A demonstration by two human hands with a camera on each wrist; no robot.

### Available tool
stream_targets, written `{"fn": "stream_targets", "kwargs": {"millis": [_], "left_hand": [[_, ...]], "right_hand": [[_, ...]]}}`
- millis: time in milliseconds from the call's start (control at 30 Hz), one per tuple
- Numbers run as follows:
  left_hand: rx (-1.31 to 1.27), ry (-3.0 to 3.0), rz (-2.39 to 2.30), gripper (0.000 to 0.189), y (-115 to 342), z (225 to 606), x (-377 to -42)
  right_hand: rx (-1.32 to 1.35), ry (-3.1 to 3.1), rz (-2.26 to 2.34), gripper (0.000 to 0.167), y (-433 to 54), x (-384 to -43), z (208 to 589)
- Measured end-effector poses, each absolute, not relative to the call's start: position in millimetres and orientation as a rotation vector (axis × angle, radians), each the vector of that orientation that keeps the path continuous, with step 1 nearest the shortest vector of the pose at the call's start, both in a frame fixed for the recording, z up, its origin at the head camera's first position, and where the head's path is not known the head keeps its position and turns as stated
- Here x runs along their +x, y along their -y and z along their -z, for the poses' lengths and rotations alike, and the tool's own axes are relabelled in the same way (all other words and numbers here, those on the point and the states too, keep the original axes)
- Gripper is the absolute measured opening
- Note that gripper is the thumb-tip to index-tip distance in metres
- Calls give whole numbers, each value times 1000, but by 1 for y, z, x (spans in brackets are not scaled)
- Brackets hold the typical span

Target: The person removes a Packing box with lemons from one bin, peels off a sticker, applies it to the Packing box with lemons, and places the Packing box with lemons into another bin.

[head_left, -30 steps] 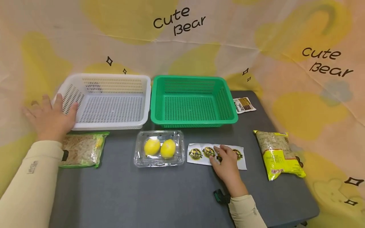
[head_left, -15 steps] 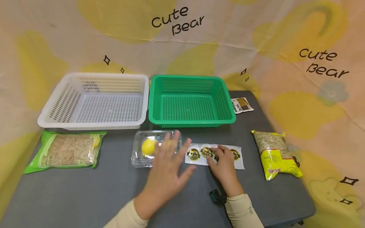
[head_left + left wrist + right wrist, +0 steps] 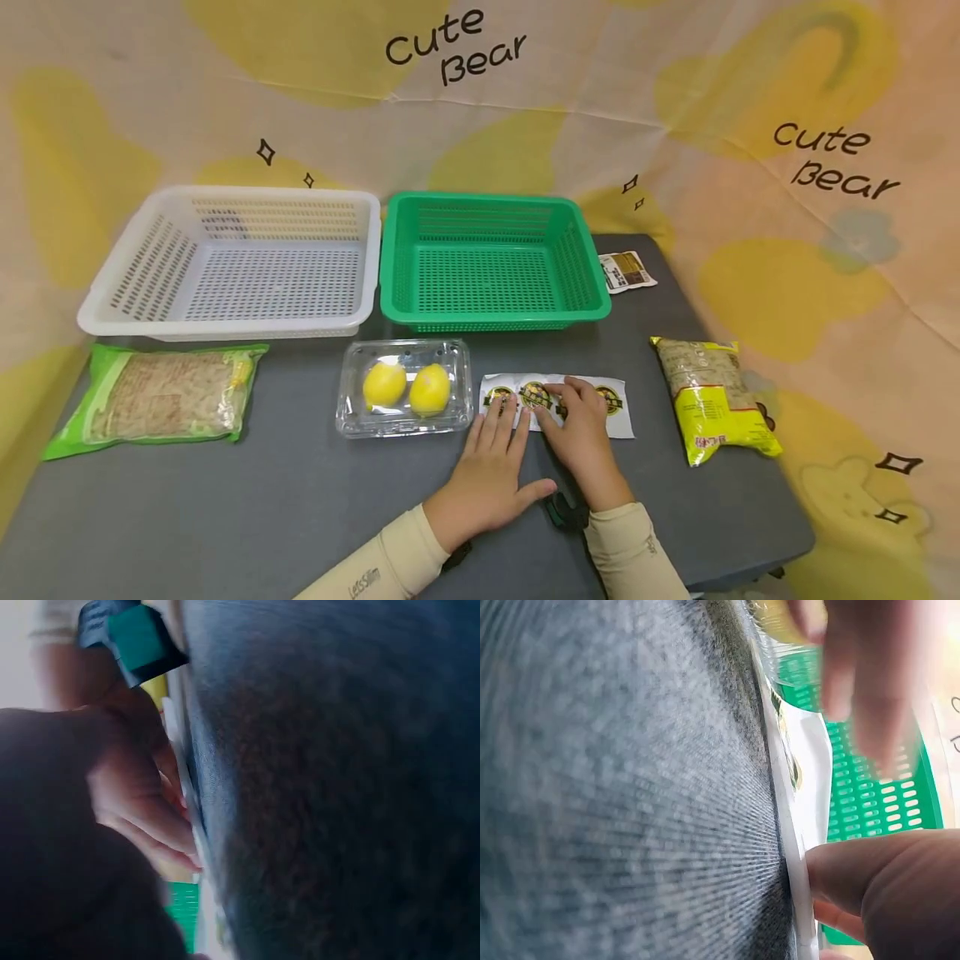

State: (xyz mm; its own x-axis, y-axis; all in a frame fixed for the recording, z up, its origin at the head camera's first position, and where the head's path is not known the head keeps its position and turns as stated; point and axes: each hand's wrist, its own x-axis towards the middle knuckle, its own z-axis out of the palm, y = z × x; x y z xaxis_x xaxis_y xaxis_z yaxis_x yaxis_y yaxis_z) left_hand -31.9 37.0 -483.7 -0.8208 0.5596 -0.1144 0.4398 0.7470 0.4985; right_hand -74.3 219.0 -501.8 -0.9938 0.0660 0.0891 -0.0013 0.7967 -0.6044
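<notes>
A white strip of round black-and-gold stickers [image 3: 621, 427] lies on the grey table. My right hand [image 3: 588, 437] rests its thumb and fingertips on the strip's middle; in the right wrist view, the thumb [image 3: 847, 874] touches the sheet. My left hand [image 3: 491, 479] reaches over the strip's left end with straight, slightly spread fingers, its thumb stretched toward my right wrist. Whether those fingertips touch the paper I cannot tell. Just left of the strip stands a clear plastic clamshell box [image 3: 405, 427], closed over two yellow lemons [image 3: 430, 390].
Behind stand a white basket [image 3: 247, 327] and a green basket [image 3: 495, 318], side by side. A green-edged bag [image 3: 161, 396] lies at left, a yellow bag [image 3: 712, 404] at right. A small white-and-brown packet [image 3: 628, 271] lies beside the green basket.
My left hand has left the white basket's left side, passed over the lemon box and come down at the sticker strip. My right hand has stayed on the strip.
</notes>
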Motion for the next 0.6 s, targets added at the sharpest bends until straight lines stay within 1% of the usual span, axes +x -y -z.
{"fn": "stream_targets", "kwargs": {"millis": [100, 300, 400, 600], "left_hand": [[772, -2660, -604, 97, -32, 495, -38], [815, -2631, -637, 96, -24, 511, -41], [828, -2640, -656, 96, -23, 513, -40], [830, -2626, -633, 95, -22, 510, -41]], "right_hand": [[-41, 2876, -970, 38, -220, -74, 501], [-14, 2869, -999, 37, -220, -74, 497], [-26, 2877, -1031, 35, -219, -75, 494], [-155, 2910, -1010, 24, -214, -84, 490]]}}
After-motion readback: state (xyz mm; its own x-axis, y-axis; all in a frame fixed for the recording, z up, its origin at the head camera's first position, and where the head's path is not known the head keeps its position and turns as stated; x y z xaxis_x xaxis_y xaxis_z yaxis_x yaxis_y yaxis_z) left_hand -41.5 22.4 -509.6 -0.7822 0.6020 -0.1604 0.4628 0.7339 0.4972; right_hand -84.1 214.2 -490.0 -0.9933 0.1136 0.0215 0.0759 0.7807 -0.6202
